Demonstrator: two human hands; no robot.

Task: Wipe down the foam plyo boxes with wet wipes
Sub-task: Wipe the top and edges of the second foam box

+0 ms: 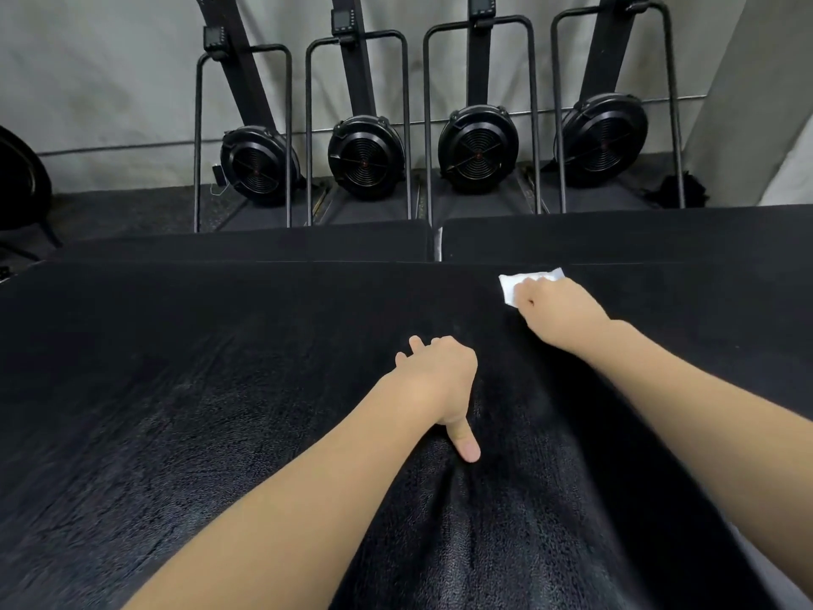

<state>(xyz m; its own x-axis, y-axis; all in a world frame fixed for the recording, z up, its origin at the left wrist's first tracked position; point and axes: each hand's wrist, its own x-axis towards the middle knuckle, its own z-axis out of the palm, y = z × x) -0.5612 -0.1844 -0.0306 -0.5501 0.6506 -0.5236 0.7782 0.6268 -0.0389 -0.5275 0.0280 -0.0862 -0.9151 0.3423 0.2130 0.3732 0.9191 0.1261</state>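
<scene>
A large black foam plyo box (184, 411) fills the lower part of the head view, and its top shows damp, shiny streaks near me. My right hand (558, 312) presses a white wet wipe (512, 284) flat against the box top near its far edge, fingers over the wipe. My left hand (440, 380) rests on the box top at the centre, fingers spread forward and thumb pointing back toward me. It holds nothing.
Two more black plyo boxes (246, 246) (616, 235) lie lower, just beyond the far edge. Behind them several black ski-type machines with round fans (365, 158) stand along a grey wall. Part of a dark wheel (17, 178) shows at the left edge.
</scene>
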